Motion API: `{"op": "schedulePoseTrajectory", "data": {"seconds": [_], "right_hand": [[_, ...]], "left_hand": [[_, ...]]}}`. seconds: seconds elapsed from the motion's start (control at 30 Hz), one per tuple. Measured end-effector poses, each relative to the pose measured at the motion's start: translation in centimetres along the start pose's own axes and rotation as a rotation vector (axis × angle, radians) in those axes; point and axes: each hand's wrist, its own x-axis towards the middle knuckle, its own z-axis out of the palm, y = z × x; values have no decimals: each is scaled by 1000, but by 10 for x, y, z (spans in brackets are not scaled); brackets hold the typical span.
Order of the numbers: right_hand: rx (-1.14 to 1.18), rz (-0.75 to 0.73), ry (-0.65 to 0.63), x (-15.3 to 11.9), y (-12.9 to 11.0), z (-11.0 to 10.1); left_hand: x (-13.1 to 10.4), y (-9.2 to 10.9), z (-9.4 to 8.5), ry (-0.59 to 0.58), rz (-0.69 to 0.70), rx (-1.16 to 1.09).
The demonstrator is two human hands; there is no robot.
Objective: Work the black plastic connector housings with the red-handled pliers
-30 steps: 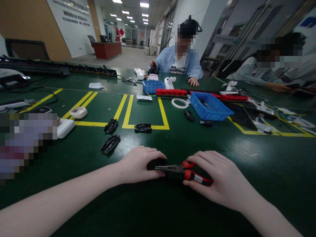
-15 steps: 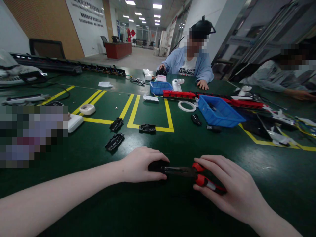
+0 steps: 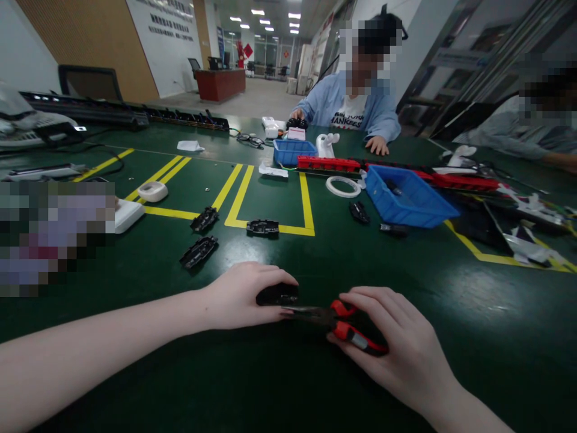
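Note:
Low over the green table, my left hand (image 3: 246, 296) is closed around a black plastic part (image 3: 277, 294), partly hidden by the fingers and thumb. My right hand (image 3: 390, 337) grips needle-nose pliers (image 3: 345, 329) by their red-and-black handles. The pliers' jaws point left, and their tips reach the near edge of the black part by my left thumb; whether they touch it I cannot tell. Beyond my left hand lie several similar black parts, among them one on the yellow tape (image 3: 262, 227) and one farther left (image 3: 199, 252).
A large blue bin (image 3: 408, 198) with dark pieces inside stands at the back right, beside a roll of white tape (image 3: 343, 186). Behind are a smaller blue bin (image 3: 295, 151) and a long red strip (image 3: 329, 163). A person (image 3: 351, 102) sits across the table; another is at right.
Both hands appear a little farther left, as the view has shifted. The pliers' tips have moved from the black part's right end to its near edge by the left thumb.

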Motion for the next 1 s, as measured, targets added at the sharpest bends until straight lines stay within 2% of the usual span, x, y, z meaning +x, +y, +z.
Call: {"op": "schedulePoseTrajectory", "data": {"seconds": [0.57,1.0], "right_hand": [[-34,-18,-35,2,1,-1],[-17,-44,-49,10,4,-3]], "left_hand": [[-2,7,-6,-42,31,31],[-2,0,-3,-25,102,51]]}}
